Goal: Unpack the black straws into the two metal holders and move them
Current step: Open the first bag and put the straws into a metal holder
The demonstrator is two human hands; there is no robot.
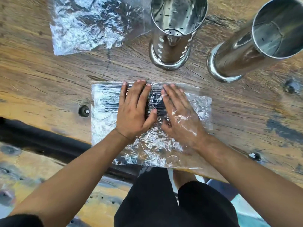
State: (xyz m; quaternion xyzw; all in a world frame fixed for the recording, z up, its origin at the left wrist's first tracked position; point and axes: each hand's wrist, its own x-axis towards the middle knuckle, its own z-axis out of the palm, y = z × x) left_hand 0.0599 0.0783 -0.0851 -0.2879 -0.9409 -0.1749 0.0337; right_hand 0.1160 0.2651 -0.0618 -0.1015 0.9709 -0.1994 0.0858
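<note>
Your left hand (134, 110) lies flat, fingers straight and slightly spread, on the clear bag (105, 115) of black straws (109, 106) at the wooden table's (49, 82) near edge. Your right hand (178, 115), fingers extended, is inside the bag. Two metal holders (173, 30) (255, 45) stand upright beyond, beside an empty plastic bag (91, 23).
</note>
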